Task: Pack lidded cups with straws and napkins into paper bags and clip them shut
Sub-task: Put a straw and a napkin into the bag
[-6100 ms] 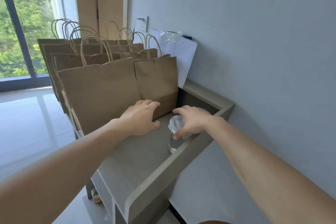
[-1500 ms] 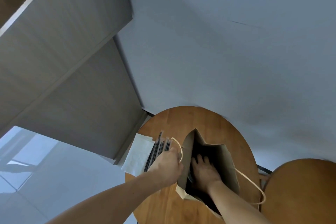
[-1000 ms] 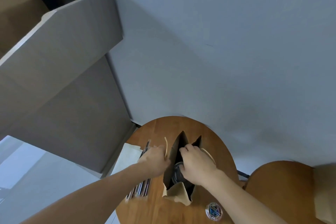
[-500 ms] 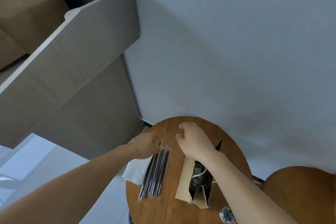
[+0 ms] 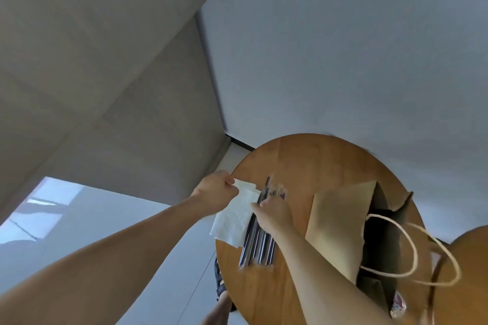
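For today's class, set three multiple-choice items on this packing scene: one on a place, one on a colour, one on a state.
1. Where do the straws lie on the table?
A. Between the napkin and the paper bag
B. Inside the paper bag
C. On the floor

2. What colour is the napkin?
A. Green
B. Black
C. White

3. In what state is the paper bag?
A. Clipped shut
B. Open at the top
C. Folded flat

Answers:
1 A: the straws lie beside the napkin, with the paper bag on their other side.
2 C: the napkin that the left hand pinches by a corner is white.
3 B: its mouth gapes, showing the dark inside, and its handles hang loose.
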`<state>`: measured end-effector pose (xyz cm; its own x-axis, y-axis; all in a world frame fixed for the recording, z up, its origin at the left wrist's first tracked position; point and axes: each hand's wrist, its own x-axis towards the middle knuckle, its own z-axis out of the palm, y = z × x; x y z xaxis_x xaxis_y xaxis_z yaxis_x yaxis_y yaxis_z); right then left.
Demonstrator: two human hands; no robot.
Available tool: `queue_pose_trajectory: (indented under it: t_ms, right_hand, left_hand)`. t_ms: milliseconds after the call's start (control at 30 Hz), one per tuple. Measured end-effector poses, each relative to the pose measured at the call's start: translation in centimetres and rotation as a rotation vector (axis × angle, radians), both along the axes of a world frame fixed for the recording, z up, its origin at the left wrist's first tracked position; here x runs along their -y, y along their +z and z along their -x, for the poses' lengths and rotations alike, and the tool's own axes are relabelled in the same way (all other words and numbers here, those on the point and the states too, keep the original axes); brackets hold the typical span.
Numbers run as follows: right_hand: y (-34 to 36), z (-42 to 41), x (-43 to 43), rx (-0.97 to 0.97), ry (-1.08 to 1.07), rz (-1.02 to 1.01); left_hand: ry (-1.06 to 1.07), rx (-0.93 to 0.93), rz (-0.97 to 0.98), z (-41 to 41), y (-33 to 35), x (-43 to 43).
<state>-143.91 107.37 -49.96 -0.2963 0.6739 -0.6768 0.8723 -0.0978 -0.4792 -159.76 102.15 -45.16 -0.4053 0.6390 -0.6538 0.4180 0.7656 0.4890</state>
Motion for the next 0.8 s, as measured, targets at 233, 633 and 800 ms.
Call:
queue_pose_trajectory:
  t_ms: [233, 633, 800]
  right_hand:
    - [-7.0, 2.4, 2.4, 0.135, -0.049, -0.027]
    - [-8.5, 2.2, 2.6, 0.212, -0.023, -0.157]
    - [-7.2, 1.9, 2.8, 0.038, -0.113, -0.154]
  left_hand:
    - [0.083, 0.038, 0.019, 1.8, -4.7, 1.8]
    - [0.018, 0.024, 0.021, 2.1, -5.6, 2.8]
    - [0.029, 0.019, 0.014, 2.1, -5.0, 2.8]
